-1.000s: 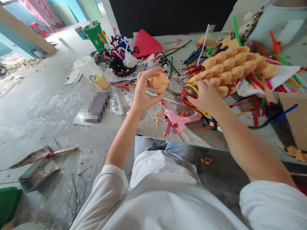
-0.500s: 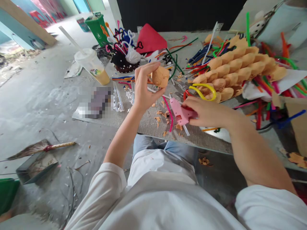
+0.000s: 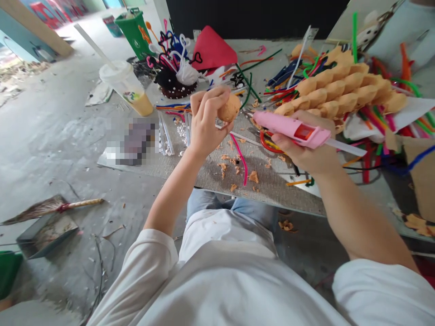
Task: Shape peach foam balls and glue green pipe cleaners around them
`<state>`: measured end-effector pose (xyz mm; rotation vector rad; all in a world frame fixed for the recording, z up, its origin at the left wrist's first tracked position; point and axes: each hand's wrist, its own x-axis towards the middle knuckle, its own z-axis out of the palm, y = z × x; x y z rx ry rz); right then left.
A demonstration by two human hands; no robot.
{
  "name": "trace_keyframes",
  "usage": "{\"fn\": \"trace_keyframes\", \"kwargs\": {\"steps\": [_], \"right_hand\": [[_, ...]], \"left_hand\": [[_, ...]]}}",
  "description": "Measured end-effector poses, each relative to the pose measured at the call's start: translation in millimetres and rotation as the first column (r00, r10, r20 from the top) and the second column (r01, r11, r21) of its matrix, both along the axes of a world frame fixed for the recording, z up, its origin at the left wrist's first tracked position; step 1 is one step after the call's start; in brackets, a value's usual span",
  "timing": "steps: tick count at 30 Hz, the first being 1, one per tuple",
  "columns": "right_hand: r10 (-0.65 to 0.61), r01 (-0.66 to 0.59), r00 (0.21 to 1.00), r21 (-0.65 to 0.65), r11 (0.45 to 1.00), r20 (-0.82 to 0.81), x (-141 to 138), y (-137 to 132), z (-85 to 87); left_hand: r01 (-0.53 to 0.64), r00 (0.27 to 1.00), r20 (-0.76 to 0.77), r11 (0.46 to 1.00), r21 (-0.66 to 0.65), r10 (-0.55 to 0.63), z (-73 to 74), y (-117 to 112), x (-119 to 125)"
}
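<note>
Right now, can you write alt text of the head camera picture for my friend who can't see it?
A person's left hand pinches a small orange foam piece while the right hand holds a pink glue gun sideways. Rows of orange foam cones and colourful pipe cleaners lie on the messy table.

Craft workspace set up in a bare, hall-like building. Evidence: rough concrete floor [image 3: 68,149] strewn with scraps, a broom [image 3: 44,213] and dustpan [image 3: 47,237] lying near a green waste bin [image 3: 131,34] further off, plus a long work table [image 3: 272,192] heaped with coloured pipe cleaners [image 3: 369,163] and rows of orange foam cones [image 3: 340,83].
</note>
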<state>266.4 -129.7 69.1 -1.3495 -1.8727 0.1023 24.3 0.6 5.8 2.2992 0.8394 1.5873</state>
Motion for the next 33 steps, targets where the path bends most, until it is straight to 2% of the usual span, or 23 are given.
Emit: {"fn": "trace_keyframes", "kwargs": {"steps": [4, 7, 11, 16, 21, 24, 30, 33], "right_hand": [[-0.009, 0.013, 0.999, -0.077, 0.997, 0.049, -2.1, -0.8, 0.7], [0.008, -0.002, 0.998, -0.098, 0.995, 0.061, -2.0, 0.1, -2.6], [0.004, -0.004, 1.000, -0.001, 1.000, 0.029, -2.2, 2.1, -9.9], [0.073, -0.076, 0.997, 0.107, 0.991, 0.037, -2.9, 2.7, -13.6], [0.027, -0.029, 0.999, 0.103, 0.994, 0.019, -0.6, 3.2, -12.4], [0.063, -0.070, 0.996, 0.100, 0.993, 0.067, -1.6, 3.0, -11.7], [-0.017, 0.014, 1.000, 0.140, 0.990, 0.018, -1.6, 6.4, -19.8], [0.009, -0.017, 0.998, 0.132, 0.991, 0.064, 0.1, 6.8, -22.3]], "left_hand": [[-0.015, 0.999, -0.044, 0.999, 0.044, 0.016, -0.4, -1.4, 2.4], [-0.069, 0.992, -0.096, 0.989, 0.129, 0.081, -0.2, -4.3, 2.9], [-0.159, 0.968, -0.163, 0.968, 0.196, 0.192, -0.9, -7.7, 3.1], [-0.184, 0.962, -0.155, 0.952, 0.246, 0.226, -1.5, -8.5, 4.3], [-0.186, 0.959, -0.171, 0.956, 0.226, 0.226, -3.2, -7.8, 5.6], [-0.188, 0.962, -0.152, 0.956, 0.225, 0.225, -2.4, -9.3, 6.9], [-0.194, 0.968, -0.113, 0.955, 0.224, 0.224, 4.9, -17.9, 9.4], [-0.214, 0.963, -0.117, 0.951, 0.221, 0.244, 6.5, -20.3, 10.0]]}}
